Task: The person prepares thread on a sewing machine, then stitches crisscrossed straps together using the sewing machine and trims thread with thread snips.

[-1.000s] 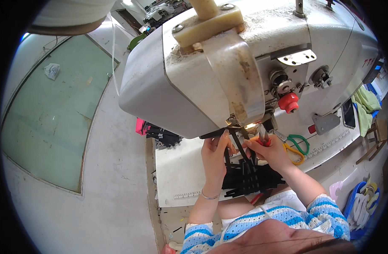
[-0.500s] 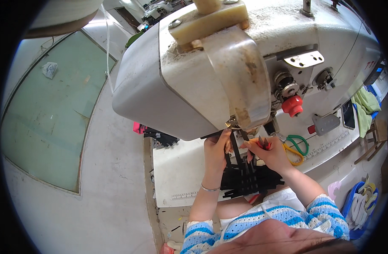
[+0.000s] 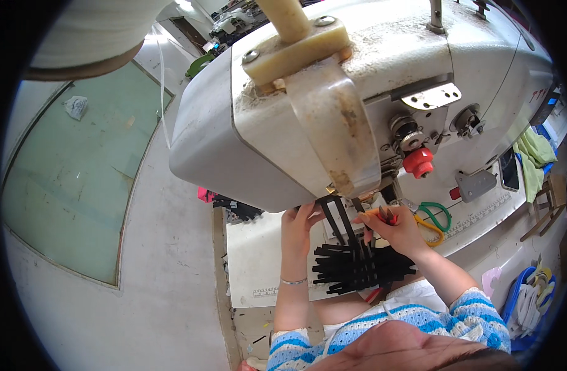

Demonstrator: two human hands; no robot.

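Black straps (image 3: 340, 222) run from under the head of a white sewing machine (image 3: 283, 142) down to a bundle of black strap pieces (image 3: 342, 267) at the table's near edge. My left hand (image 3: 298, 224) is closed on a black strap left of the sewing spot, and the machine head partly hides its fingertips. In my right hand (image 3: 398, 230) are small thread snips (image 3: 387, 215) with red on them, blades pointing up. Its thumb and fingertips also press against the right-hand black strap. The needle area lies hidden behind the clear guard (image 3: 339, 123).
Scissors with green and yellow handles (image 3: 435, 214) lie right of my right hand. Beyond them are a ruler strip (image 3: 481, 213) and a dark phone (image 3: 509, 170). More black straps (image 3: 237, 207) hang at the table's left edge. A blue basket (image 3: 512, 297) stands at lower right.
My left hand has moved left and slightly down, away from the middle of the straps. My right hand stays nearly in place with the snips. The view has shifted slightly.
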